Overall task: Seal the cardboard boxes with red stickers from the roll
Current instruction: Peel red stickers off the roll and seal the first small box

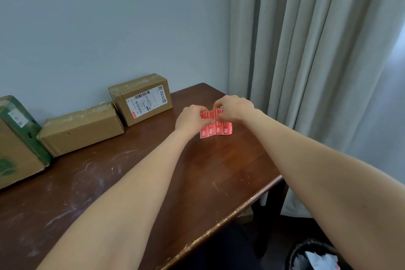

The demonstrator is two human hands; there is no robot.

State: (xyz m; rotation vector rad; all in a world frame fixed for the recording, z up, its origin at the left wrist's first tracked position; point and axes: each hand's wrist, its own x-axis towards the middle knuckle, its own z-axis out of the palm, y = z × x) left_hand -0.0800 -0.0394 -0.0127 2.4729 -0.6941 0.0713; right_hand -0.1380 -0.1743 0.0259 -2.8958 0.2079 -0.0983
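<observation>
Along the back of the dark wooden table (131, 182), pushed up against the pale wall (109, 28), three cardboard boxes wait in a row, likely parked there to keep the front of the top free for working. At the far left is a green-printed carton (15, 138), cut off by the edge of view. Next comes a low plain brown box (83, 127) with glossy tape along its top, then a squarer labelled box (140, 98), its white shipping label facing the room. The tabletop is worn, the varnish scuffed with pale scratches and the front edge chipped. Right of the boxes, two bare arms reach out over the far right part of the table. The left hand (190, 119) has its fingers curled, pinching the upper left of a strip of red stickers (217, 128), which I take to be steadying the backing. The strip is several narrow red labels with white print, side by side on slick white liner. It hangs from the hands, well apart from every box; whether its lower edge touches the wood I cannot tell. The right hand (234, 108) grips the top edge with bent fingertips, apparently working one sticker loose. Further right hang the heavy grey-green folds of a curtain (317, 72), with a dark waste bin (315, 256) holding crumpled paper on the floor below.
</observation>
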